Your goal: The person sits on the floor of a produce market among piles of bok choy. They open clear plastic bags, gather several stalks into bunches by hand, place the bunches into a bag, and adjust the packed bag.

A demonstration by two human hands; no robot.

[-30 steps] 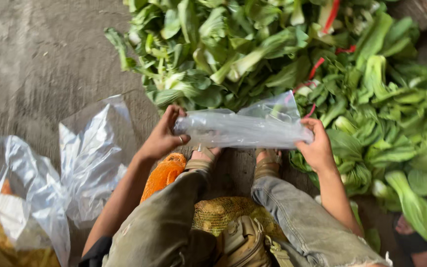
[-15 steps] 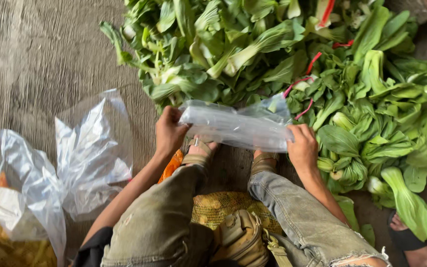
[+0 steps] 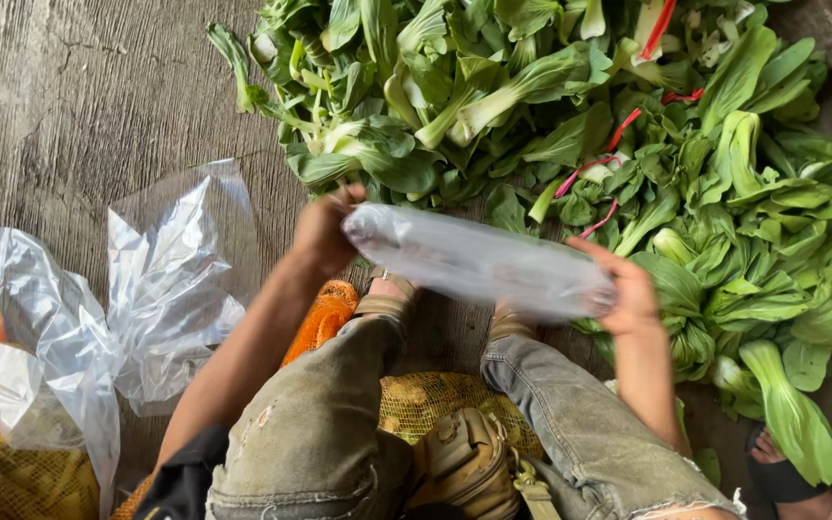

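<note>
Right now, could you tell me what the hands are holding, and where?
A clear plastic bag, stretched between them: left hand grips one end, right hand the other.

Left hand (image 3: 325,231) and right hand (image 3: 628,289) raised, fingers curled shut, arms outstretched

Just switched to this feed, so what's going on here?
A person crouches on the concrete floor, holding a clear plastic bag stretched between both hands: left hand at one end, right hand at the other. A heap of leafy greens lies just beyond. More clear bags lie to the left.
</note>
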